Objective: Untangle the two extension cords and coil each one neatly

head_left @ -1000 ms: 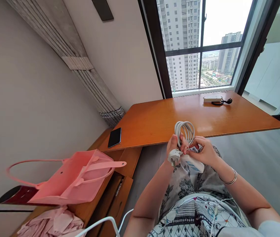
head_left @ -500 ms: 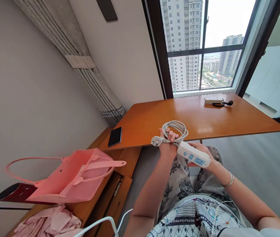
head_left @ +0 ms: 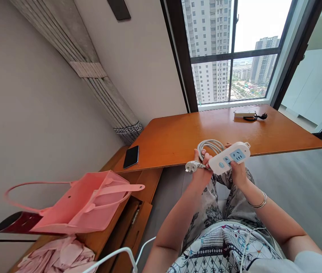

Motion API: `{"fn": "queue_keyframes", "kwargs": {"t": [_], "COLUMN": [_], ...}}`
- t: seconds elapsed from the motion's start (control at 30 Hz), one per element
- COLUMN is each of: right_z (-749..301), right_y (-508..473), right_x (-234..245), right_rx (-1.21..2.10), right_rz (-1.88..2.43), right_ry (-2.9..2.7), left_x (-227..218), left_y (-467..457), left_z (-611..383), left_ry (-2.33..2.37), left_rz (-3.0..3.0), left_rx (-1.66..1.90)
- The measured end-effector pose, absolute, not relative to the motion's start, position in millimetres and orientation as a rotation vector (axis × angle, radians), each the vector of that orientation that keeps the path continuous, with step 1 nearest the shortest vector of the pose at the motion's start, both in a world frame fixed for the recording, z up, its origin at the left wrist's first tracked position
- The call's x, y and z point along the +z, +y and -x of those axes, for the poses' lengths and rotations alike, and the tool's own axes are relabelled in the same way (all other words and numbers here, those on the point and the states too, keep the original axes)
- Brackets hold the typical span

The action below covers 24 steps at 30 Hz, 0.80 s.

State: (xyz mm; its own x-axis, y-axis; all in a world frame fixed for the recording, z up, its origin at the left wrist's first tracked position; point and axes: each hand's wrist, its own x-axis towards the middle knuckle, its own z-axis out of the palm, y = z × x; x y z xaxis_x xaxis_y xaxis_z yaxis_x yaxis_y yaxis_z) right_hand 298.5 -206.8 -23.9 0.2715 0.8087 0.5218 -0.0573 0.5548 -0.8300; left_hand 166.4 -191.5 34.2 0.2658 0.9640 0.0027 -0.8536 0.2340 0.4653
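Note:
A white power strip with blue sockets is held above my lap, near the front edge of the wooden table. My right hand grips its right part, the thumb on the socket face and the other fingers mostly behind. My left hand is closed around the strip's coiled grey cable at the left end. The plug sticks out to the left of that hand. Part of the coil rises above the left fingers.
A second power strip with a black plug lies on the table's far right. A dark phone rests at the table's left corner. To the left, a pink bag stands on a wooden cabinet beside pink cloth; an open drawer juts out below.
Both hands have moved the power strip slightly right and up. Its right end has tilted upward, and my right thumb now lies across the socket face.

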Motion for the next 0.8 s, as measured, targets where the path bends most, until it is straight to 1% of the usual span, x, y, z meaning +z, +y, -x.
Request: {"fn": "queue_keyframes", "kwargs": {"t": [0.1,0.2,0.27,0.5,0.63,0.8], "right_z": [-290.5,-286.9,-286.8,-289.5,-290.9,-296.0], "right_y": [-201.9,-205.6,-209.1,-201.1,-193.8,-192.2], "right_x": [-19.3,-13.9,-10.4,-9.5,-16.0,-20.1], "right_rx": [0.997,1.37,1.466,1.386,1.359,1.266], "right_rz": [0.809,0.726,0.67,0.656,0.676,0.711], "right_ry": [-0.898,-0.831,-0.827,-0.67,-0.535,-0.511], "left_x": [31.2,28.0,26.9,24.9,18.1,7.5], "left_y": [-190.3,-185.6,-183.6,-188.4,-196.3,-200.4], "left_z": [-168.1,-164.2,-160.8,-165.1,-176.9,-181.5], "left_ry": [0.312,0.324,0.328,0.384,0.442,0.471], "left_rz": [-0.396,-0.375,-0.379,-0.457,-0.51,-0.578], "left_rx": [1.283,1.289,1.293,1.346,1.35,1.34]}}
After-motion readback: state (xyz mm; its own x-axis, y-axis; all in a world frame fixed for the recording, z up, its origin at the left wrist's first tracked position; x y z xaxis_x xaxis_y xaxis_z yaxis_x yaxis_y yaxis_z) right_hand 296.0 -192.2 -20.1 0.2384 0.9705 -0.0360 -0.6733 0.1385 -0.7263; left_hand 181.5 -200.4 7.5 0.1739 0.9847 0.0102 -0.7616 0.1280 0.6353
